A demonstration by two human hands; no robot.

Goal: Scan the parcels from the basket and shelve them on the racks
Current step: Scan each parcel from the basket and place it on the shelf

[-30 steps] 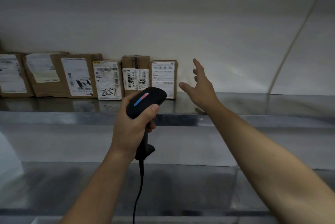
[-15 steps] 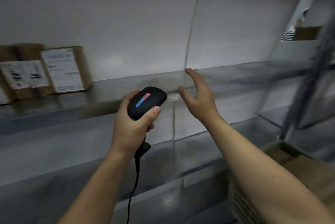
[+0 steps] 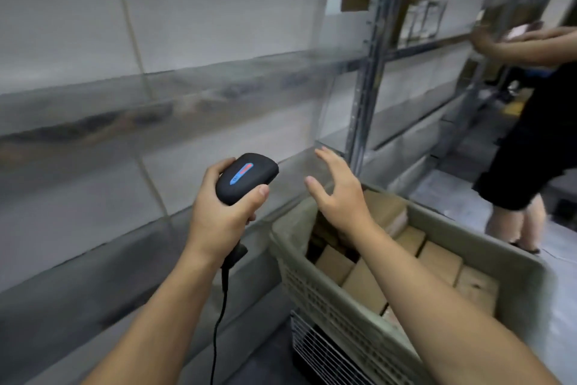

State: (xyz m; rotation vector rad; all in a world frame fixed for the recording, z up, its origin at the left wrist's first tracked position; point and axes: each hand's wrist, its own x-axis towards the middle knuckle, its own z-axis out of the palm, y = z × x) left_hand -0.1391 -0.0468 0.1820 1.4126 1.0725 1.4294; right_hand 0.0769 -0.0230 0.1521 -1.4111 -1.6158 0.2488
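My left hand (image 3: 218, 213) grips a black corded barcode scanner (image 3: 245, 177) in front of the metal rack shelves (image 3: 175, 103). My right hand (image 3: 338, 191) hovers empty with spread fingers above the near left corner of a grey plastic basket (image 3: 331, 294). Inside the basket lie several brown cardboard parcels (image 3: 363, 286). The shelf stretch in view is blurred and holds no parcels.
A rack upright (image 3: 370, 72) stands right of my hands. Behind it, more boxes (image 3: 418, 7) sit on a far shelf. Another person (image 3: 527, 122) in dark clothes stands at the right, arms reaching toward that rack. A wire crate (image 3: 321, 356) sits under the basket.
My view has swung right and down, from the row of shelved parcels to the basket. My right hand has dropped from shelf height to above the basket. The scanner stays in my left hand.
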